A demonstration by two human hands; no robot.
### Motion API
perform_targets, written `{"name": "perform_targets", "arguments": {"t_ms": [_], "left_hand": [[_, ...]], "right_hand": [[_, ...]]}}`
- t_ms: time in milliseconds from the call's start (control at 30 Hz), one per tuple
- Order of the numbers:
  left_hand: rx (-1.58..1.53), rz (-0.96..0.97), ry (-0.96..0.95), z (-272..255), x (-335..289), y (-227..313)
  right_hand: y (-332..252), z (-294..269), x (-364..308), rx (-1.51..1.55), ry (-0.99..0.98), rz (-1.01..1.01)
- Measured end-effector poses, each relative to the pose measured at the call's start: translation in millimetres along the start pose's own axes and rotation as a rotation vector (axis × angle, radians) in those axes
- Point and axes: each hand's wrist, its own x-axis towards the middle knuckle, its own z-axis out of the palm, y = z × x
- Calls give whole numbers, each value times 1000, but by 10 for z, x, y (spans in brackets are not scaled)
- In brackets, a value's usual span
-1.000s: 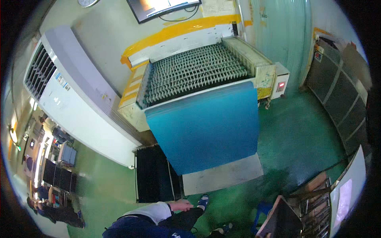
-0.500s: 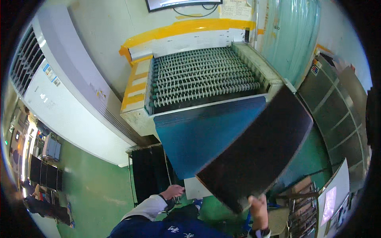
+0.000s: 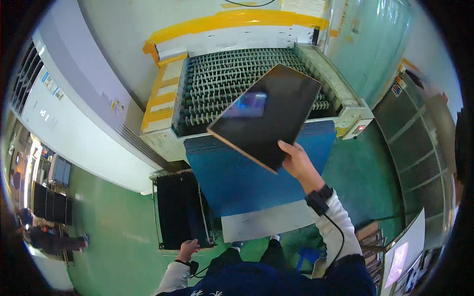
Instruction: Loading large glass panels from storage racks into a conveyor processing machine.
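Observation:
My right hand (image 3: 297, 163) grips a dark, glossy rectangular panel (image 3: 276, 111) by its near edge, thumb on the upper face. The panel is tilted above the front of a roller conveyor (image 3: 247, 81) and reflects a bluish patch of light. Its edge looks brown. Beneath it, a blue sheet (image 3: 256, 172) slopes down from the conveyor's front. My left hand (image 3: 187, 250) is low at the left, loosely curled with its fingers partly apart and nothing visible in them. It is beside the near end of a rack with a black surface (image 3: 180, 209); whether it touches the rack I cannot tell.
A white board (image 3: 266, 220) lies below the blue sheet. A tall white cabinet unit (image 3: 89, 133) stands left, and grey framed panels (image 3: 419, 153) lean at the right. A blue stool (image 3: 310, 257) is near my legs. Another person (image 3: 52, 239) is at the far left.
My right hand has raised the panel from the lower right to over the conveyor front, uncovering more of the blue sheet. My left hand has moved down and left toward the rack.

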Motion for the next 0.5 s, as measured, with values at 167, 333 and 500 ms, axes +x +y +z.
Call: {"name": "perform_targets", "arguments": {"t_ms": [167,333,500], "left_hand": [[-204,-135,22,535,-413,-301],[-307,-109,24,1058,-750,-476],[-303,-200,128,1289,-933,-563]], "right_hand": [[79,31,1036,58,36,127],[311,194,1863,138,-9,168],[394,287,2203,151,-35,290]]}}
